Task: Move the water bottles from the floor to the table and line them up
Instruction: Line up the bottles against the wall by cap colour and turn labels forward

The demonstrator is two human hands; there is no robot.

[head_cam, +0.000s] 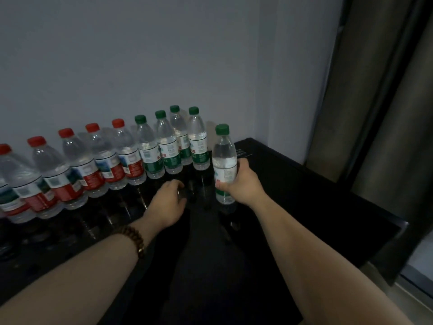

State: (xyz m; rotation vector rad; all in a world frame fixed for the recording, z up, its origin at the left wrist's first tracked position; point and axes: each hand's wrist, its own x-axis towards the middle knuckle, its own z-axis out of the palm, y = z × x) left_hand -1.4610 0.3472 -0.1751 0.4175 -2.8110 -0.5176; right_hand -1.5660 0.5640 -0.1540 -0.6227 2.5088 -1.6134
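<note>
With the right grip (243, 181) wrapped round the green-capped bottle (223, 151), upright on the dark bench (304, 195) just right of the row (173, 148), and the left grip (167, 202) loosely curled, seemingly empty, set it level with its neighbours.

row of bottles (112, 165): on the table (304, 195), along its back edge, by the wall (164, 55)
single bottle (225, 160): right of the row, toward the back right corner
</note>
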